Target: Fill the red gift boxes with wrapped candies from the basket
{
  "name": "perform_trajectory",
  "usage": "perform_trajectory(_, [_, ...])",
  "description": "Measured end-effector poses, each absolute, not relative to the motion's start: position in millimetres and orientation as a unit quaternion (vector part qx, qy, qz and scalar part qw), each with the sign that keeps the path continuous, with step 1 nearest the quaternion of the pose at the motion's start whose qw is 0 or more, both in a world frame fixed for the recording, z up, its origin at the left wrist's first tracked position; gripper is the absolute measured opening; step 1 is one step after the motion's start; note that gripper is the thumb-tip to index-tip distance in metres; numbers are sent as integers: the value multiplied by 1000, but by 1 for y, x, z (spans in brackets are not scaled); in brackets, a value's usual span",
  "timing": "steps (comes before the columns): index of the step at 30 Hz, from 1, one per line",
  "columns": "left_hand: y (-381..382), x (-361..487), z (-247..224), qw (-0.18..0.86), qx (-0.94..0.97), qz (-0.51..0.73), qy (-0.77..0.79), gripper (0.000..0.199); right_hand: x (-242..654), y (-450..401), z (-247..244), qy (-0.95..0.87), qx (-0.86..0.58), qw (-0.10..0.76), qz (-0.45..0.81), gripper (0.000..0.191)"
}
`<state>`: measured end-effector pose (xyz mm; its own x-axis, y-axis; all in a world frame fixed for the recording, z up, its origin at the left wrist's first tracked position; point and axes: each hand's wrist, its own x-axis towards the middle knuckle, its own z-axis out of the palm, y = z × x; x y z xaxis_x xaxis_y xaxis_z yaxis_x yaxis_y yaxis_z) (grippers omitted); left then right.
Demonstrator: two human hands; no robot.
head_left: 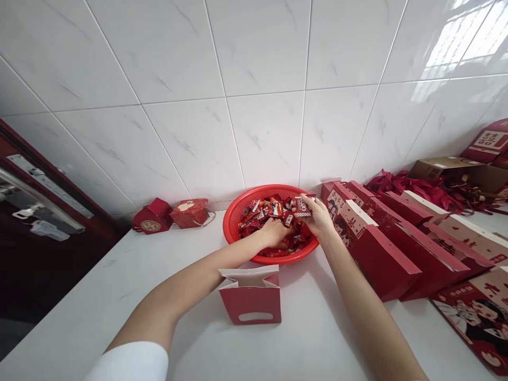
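A red plastic colander [234,211] holds a heap of wrapped candies [275,206], mostly in red wrappers. My left hand [275,233] reaches down into the heap with its fingers curled; the fingertips are hidden among the wrappers. At the colander's right rim, my right hand [317,214] grips a small red candy packet [302,205] with white print, fingers closed on its right side. In front of the colander stands a red paper gift box [252,301], upright, its top open and a white oval on its near side. My left forearm passes just behind the box's left edge.
Several red gift boxes [381,259] stand in rows at the right. Behind them lie red ribbons [420,188] and an open cardboard box [452,164]. Two small red boxes [153,216] sit by the tiled wall on the left. The white counter [130,286] ends at its left edge.
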<state>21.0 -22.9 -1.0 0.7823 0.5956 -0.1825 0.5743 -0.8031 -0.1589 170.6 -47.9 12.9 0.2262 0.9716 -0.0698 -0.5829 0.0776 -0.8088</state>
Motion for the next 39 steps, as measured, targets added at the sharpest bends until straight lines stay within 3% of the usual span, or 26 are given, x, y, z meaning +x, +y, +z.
perform_trajectory(5, [-23,20,-5,53,-948,63,-307,24,171,-48,15,-253,-381,672,583,14])
perform_trajectory(13, [-22,18,5,44,-935,67,-346,28,170,-49,16,-252,-366,671,593,14])
perform_trajectory(18, [-23,13,13,8,-917,79,-392,52,168,-50,19,-245,-376,675,586,5])
perform_trajectory(23, [-22,14,14,3,-911,70,-406,54,168,-50,19,-259,-373,675,581,5])
perform_trajectory(35, [-20,16,12,-17,-909,88,-407,48,169,-46,13,-273,-372,679,571,9])
perform_trajectory(39, [-17,17,6,-3,-919,85,-385,26,170,-45,11,-263,-373,686,566,11])
